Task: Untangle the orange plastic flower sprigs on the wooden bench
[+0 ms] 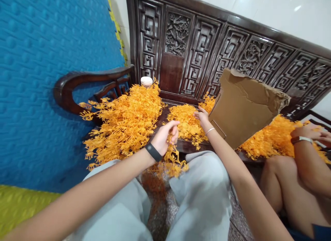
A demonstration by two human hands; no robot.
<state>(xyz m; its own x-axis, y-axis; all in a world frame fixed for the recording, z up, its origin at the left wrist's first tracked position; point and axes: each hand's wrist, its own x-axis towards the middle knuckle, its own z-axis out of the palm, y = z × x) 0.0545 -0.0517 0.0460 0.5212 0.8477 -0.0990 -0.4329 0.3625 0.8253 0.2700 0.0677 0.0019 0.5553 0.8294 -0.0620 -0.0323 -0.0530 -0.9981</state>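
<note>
L hand (167, 139) is curled w/ fingers closed around the stem end of an orange sprig (176, 161), held above the gap btwn the knees. Sprig hangs from the fist: stem end up at the fingers, branched end pointing near & slightly right, long axis running roughly far-to-near w/ a slight slant. R hand (202, 117) is farther off & to the right, at the far right edge of the mid orange pile (186, 120), fingers pointing left, loosely apart; can't tell if they pinch a strand

Big orange heap (126, 120) lies on the left of the dark carved bench (173, 70), its stringy ends mostly pointing left & near. Lidded cup (146, 81) stands just beyond it. Brown cardboard (240, 106) leans up right of the R hand, w/ a thin metal handle (218, 129) by its near left edge. Farther right, another orange heap (269, 137), w/ a co-worker's hand (307, 132) at its right end. Blue mat (51, 54) stands along the left
</note>
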